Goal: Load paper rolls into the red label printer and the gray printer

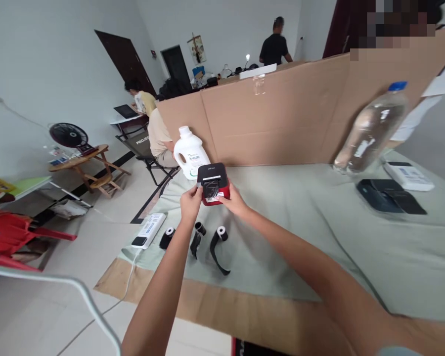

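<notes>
Makeshift office: cardboard partition (282, 113), laptop desk (128, 117).

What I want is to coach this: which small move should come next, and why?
Probably the left hand lets go and reaches for a roll: it and the right hand clasp the printer, whose front looks open, and three rolls lie nearby.

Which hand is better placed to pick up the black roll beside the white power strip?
Probably the left hand: it holds the printer on its left side, and that roll lies just left of it, nearer the person. The right hand would have to cross over.
</notes>
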`<state>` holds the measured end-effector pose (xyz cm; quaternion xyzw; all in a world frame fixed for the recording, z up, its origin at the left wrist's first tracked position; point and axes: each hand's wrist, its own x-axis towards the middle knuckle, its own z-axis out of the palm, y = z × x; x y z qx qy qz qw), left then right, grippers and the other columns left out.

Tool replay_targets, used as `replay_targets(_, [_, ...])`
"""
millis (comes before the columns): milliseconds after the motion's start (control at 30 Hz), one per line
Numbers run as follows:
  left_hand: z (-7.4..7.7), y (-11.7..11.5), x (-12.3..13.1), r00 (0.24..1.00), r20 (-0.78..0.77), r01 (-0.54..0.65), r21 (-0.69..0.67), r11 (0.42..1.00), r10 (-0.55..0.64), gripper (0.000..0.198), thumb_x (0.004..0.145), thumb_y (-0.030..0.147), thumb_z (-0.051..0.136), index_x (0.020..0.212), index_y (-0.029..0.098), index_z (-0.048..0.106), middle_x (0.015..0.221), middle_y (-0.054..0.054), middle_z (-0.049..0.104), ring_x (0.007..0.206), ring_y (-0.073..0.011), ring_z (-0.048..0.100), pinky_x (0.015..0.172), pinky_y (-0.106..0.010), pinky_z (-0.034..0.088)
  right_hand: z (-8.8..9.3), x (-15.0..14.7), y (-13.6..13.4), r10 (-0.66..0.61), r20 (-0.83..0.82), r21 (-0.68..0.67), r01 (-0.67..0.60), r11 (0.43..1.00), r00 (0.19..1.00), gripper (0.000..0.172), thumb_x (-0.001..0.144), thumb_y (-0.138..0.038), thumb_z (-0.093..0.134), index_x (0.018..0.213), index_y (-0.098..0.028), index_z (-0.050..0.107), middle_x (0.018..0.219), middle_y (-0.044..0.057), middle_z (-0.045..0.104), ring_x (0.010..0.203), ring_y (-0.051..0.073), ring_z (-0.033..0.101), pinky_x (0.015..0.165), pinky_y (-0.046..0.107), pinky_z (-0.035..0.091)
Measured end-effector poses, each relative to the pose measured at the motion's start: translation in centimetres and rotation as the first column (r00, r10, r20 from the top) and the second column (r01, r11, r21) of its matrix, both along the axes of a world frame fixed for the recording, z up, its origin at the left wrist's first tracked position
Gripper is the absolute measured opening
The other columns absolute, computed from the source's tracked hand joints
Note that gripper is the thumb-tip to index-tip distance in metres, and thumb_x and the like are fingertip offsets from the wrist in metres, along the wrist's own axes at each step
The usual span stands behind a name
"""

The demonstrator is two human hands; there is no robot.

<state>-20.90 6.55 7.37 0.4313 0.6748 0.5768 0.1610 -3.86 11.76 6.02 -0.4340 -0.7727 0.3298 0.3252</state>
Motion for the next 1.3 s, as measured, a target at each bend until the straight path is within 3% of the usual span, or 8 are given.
replay_targets(167, [0.4, -4.4, 11.8, 0.987, -0.143, 0.071, 0.030, 0.997, -0.066, 0.046, 0.093, 0.047, 0.062, 0.126, 0.018, 0.074, 0.111, -0.010, 0.079, 0.105, -0.0317, 0.073, 0.096, -0.037, 0.053, -0.9, 12.1, -4.3, -0.111, 0.037, 0.096, 0.107, 0.990, 0.993, 0.086, 0.089, -0.043, 0.058, 0.162, -0.017, 0.020, 0.145, 0.017, 0.056, 0.133, 0.034, 0.050, 0.108, 0.050, 0.041])
replay_targets(267, [-1.1, -5.9, 17.4, 0.978, -0.179, 0.110, 0.002, 0.994, -0.108, 0.045, 0.095, 0.047, 0.058, 0.128, 0.020, 0.073, 0.108, -0.010, 0.080, 0.091, -0.0293, 0.075, 0.090, -0.036, 0.054, -2.9, 17.8, -6.7, -0.128, -0.008, 0.174, 0.127, 0.977, 0.992, 0.086, 0.091, -0.043, 0.054, 0.162, -0.015, 0.016, 0.151, 0.017, 0.049, 0.136, 0.032, 0.047, 0.112, 0.048, 0.038])
replay_targets(367, [-3.2, -6.3, 20.2, 0.974, -0.189, 0.130, 0.002, 0.991, -0.128, 0.043, 0.096, 0.045, 0.058, 0.127, 0.021, 0.074, 0.112, -0.011, 0.079, 0.088, -0.0278, 0.075, 0.086, -0.034, 0.055, -5.0, 20.8, -8.0, -0.137, -0.047, 0.196, 0.144, 0.970, 0.989, 0.083, 0.092, -0.043, 0.053, 0.160, -0.013, 0.017, 0.148, 0.018, 0.051, 0.135, 0.031, 0.049, 0.113, 0.048, 0.038])
replay_targets(533, [-5.6, -6.4, 20.5, 0.960, -0.263, 0.104, 0.004, 0.995, -0.100, 0.043, 0.098, 0.043, 0.054, 0.129, 0.021, 0.073, 0.103, -0.010, 0.080, 0.085, -0.0248, 0.077, 0.083, -0.032, 0.057, -7.3, 21.5, -7.9, -0.126, -0.068, 0.225, 0.138, 0.964, 0.990, 0.085, 0.092, -0.050, 0.055, 0.158, -0.008, 0.022, 0.139, 0.023, 0.055, 0.128, 0.036, 0.052, 0.109, 0.054, 0.042])
replay_targets(767, [-6.2, -6.7, 20.2, 0.944, -0.311, 0.124, 0.027, 0.992, -0.110, 0.041, 0.101, 0.040, 0.049, 0.128, 0.020, 0.071, 0.105, -0.010, 0.079, 0.085, -0.0200, 0.074, 0.078, -0.029, 0.058, -8.9, 21.1, -7.8, -0.167, -0.030, 0.314, 0.168, 0.935, 0.986, 0.089, 0.093, -0.053, 0.056, 0.161, -0.010, 0.016, 0.136, 0.025, 0.056, 0.123, 0.040, 0.056, 0.103, 0.060, 0.047])
replay_targets(1000, [-6.6, -6.0, 19.6, 0.927, -0.370, 0.147, 0.191, 0.971, -0.068, 0.026, 0.098, 0.034, 0.054, 0.110, 0.020, 0.073, 0.108, -0.009, 0.058, 0.093, -0.0177, 0.063, 0.077, -0.029, 0.053, -7.5, 21.4, -8.2, -0.207, -0.044, 0.416, 0.206, 0.886, 0.977, 0.092, 0.090, -0.044, 0.064, 0.163, -0.016, 0.015, 0.161, 0.023, 0.031, 0.148, 0.038, 0.035, 0.118, 0.059, 0.037])
replay_targets(1167, [-7.3, -5.0, 19.0, 0.948, -0.275, 0.222, 0.202, 0.954, -0.162, 0.016, 0.096, 0.028, 0.055, 0.100, 0.021, 0.069, 0.097, -0.004, 0.054, 0.089, -0.0165, 0.060, 0.080, -0.029, 0.051, -6.5, 21.7, -8.1, -0.178, -0.054, 0.444, 0.184, 0.877, 0.982, 0.078, 0.088, -0.039, 0.066, 0.155, -0.020, 0.034, 0.161, 0.019, 0.035, 0.145, 0.036, 0.041, 0.116, 0.057, 0.040])
replay_targets(1300, [-7.6, -4.0, 18.8, 0.949, -0.201, 0.288, 0.228, 0.930, -0.245, 0.009, 0.093, 0.020, 0.054, 0.087, 0.021, 0.061, 0.090, -0.002, 0.055, 0.085, -0.0160, 0.058, 0.078, -0.028, 0.048, -6.5, 21.6, -7.9, -0.174, -0.068, 0.444, 0.186, 0.877, 0.982, 0.080, 0.086, -0.036, 0.067, 0.156, -0.020, 0.032, 0.161, 0.018, 0.037, 0.146, 0.035, 0.041, 0.117, 0.057, 0.040])
